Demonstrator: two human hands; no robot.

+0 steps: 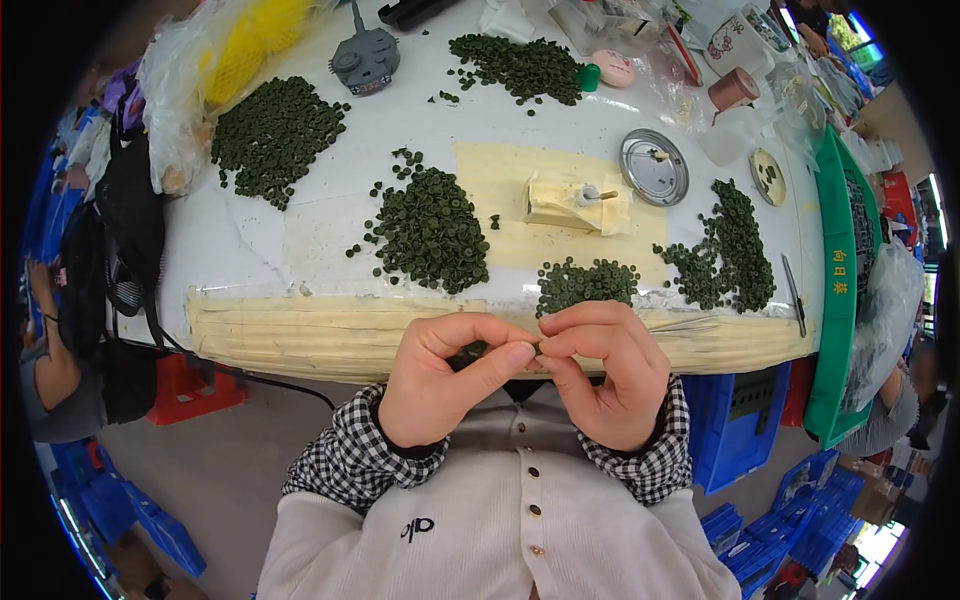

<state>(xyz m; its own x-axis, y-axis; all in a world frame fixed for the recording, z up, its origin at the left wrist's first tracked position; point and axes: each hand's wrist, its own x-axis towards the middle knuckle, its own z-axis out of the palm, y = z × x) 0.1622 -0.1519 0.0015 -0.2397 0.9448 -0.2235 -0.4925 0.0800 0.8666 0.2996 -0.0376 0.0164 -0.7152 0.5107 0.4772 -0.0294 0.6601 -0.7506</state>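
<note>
My left hand [432, 380] and my right hand [622, 375] meet at the table's near edge, thumbs and fingertips pinched together. Between them is a small dark green piece [537, 350], mostly covered by the fingertips. More dark green shows inside the curl of my left fingers; how many pieces are there I cannot tell. Just beyond my hands lies a small pile of round dark green wheel-like pieces [587, 284]. A bigger pile of the same kind [430, 232] is farther left. Thin metal tools [685, 325] lie beside my right hand.
Beyond the piles stand a tape-covered block [560, 205] and a round metal lid [640, 185]. Tweezers [793, 295] lie at the right, near a green tray [832, 300]. More green pieces [275, 140] and a grey model turret [365, 62] are at the back.
</note>
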